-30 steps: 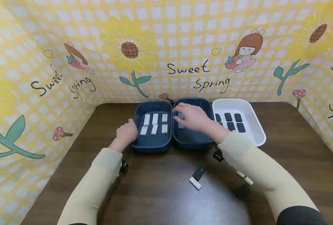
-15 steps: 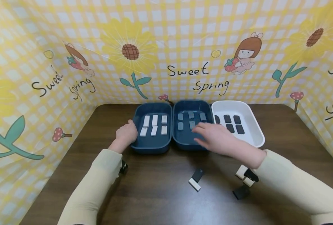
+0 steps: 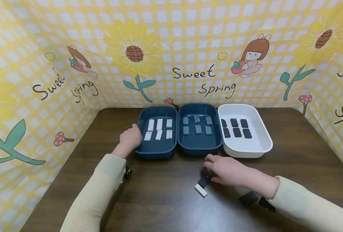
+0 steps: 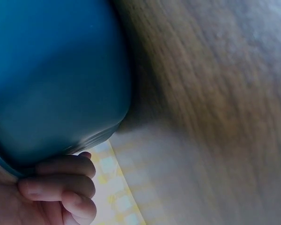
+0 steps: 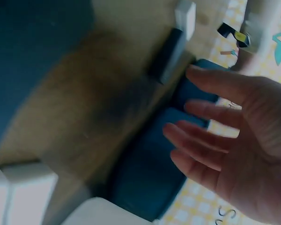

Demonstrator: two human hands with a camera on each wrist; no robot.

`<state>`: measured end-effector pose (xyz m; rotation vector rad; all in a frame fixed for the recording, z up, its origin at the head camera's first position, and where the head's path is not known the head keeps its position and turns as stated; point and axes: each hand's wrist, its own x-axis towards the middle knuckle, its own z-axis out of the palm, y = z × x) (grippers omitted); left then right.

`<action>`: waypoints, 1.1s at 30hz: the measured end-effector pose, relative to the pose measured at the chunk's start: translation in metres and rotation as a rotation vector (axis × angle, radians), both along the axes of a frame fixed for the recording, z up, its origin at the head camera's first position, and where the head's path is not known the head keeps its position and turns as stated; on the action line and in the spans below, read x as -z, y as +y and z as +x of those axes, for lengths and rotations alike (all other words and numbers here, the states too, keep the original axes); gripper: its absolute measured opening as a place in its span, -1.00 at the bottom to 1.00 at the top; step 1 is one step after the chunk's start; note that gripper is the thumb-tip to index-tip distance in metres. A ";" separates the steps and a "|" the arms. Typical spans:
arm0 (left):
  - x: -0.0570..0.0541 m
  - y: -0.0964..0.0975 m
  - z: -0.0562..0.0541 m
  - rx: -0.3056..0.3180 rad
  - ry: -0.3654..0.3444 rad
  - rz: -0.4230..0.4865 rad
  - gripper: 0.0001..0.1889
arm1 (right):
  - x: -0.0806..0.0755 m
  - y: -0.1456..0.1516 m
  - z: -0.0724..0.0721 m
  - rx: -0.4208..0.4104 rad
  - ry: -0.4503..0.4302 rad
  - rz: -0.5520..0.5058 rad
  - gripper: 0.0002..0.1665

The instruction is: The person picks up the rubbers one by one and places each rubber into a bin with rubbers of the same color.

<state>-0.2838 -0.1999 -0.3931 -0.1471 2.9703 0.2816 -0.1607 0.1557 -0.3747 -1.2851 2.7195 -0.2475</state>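
Observation:
My left hand (image 3: 130,138) grips the left side of the left blue tray (image 3: 157,154); in the left wrist view its curled fingers (image 4: 61,185) lie against the tray's outer edge. White tiles (image 3: 159,124) lie inside that tray in two rows. My right hand (image 3: 227,170) hovers over the table in front of the middle tray, fingers apart and nothing between them. Just left of its thumb lies a small black tile (image 3: 203,182), touching a white tile (image 3: 200,190). The right wrist view shows the black tile (image 5: 168,56) beyond the thumb tip.
The middle blue tray (image 3: 198,150) holds two rows of grey-blue tiles (image 3: 198,129). Beside it, a white tray (image 3: 248,154) holds black tiles (image 3: 237,132). A dark block (image 3: 248,198) lies under my right forearm. A patterned cloth (image 3: 171,48) hangs behind the table.
My right hand has left the middle tray and come down toward the black tile on the table. More grey-blue tiles in the middle tray are uncovered. My left hand stays on its tray.

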 end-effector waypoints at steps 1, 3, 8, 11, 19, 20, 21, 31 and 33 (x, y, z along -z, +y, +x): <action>0.000 0.000 0.000 -0.002 -0.003 0.001 -0.46 | 0.003 0.000 0.000 -0.029 0.006 0.012 -0.52; 0.001 0.000 0.000 -0.007 -0.006 0.002 -0.46 | 0.009 -0.001 0.000 -0.081 0.006 0.027 -0.49; 0.005 0.000 0.000 -0.011 -0.013 0.000 -0.47 | 0.019 -0.005 -0.001 -0.130 -0.035 0.054 -0.51; 0.007 -0.001 0.000 -0.011 -0.016 0.004 -0.47 | 0.022 -0.008 -0.002 -0.150 -0.041 0.066 -0.53; 0.006 -0.001 0.000 -0.016 -0.010 0.004 -0.47 | 0.026 -0.012 -0.006 -0.204 -0.005 0.061 -0.66; 0.005 0.000 0.000 -0.017 -0.009 0.005 -0.47 | 0.026 -0.013 -0.007 -0.207 -0.001 0.060 -0.67; 0.004 0.000 0.000 -0.017 -0.007 0.006 -0.47 | 0.026 -0.013 -0.007 -0.210 0.001 0.062 -0.69; -0.002 0.001 0.001 -0.009 -0.007 -0.001 -0.47 | 0.025 -0.013 -0.010 -0.218 0.031 0.057 -0.73; -0.002 0.001 0.001 -0.009 -0.004 0.001 -0.47 | 0.023 -0.011 -0.010 -0.210 0.038 0.050 -0.73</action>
